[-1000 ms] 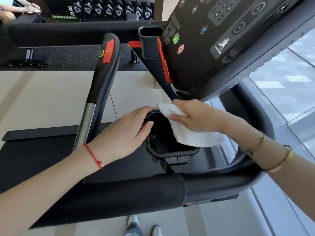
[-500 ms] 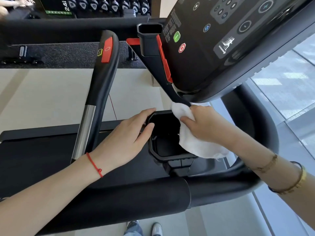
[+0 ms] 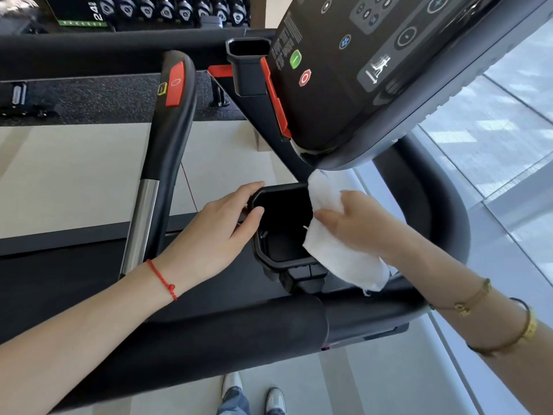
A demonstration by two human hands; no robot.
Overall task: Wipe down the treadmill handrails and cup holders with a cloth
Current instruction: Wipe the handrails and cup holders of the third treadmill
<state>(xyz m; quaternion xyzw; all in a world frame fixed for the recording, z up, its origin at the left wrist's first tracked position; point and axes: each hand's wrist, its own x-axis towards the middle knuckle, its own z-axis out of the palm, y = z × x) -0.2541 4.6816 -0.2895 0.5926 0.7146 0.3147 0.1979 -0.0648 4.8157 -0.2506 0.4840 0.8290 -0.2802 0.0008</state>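
A black cup holder (image 3: 270, 262) sits at the centre, under the treadmill console. My left hand (image 3: 215, 232) grips its left rim, thumb hooked over the edge. My right hand (image 3: 356, 223) holds a white cloth (image 3: 335, 250) against the cup holder's right rim; the cloth drapes over that edge and hangs down to the right. A black padded handrail (image 3: 209, 339) runs across the front, below the holder. A second handrail (image 3: 167, 139) with a red button and a chrome section rises at the left.
The dark console (image 3: 359, 70) with green and red buttons overhangs the holder from above right. A second cup holder (image 3: 248, 52) sits farther back. A curved black rail (image 3: 443, 211) wraps the right side. Dumbbells (image 3: 167, 10) line the far wall. My shoes (image 3: 254, 393) show below.
My right hand and the cloth have slid from the cup holder's upper rim to its right side. My left hand keeps its hold on the left rim.
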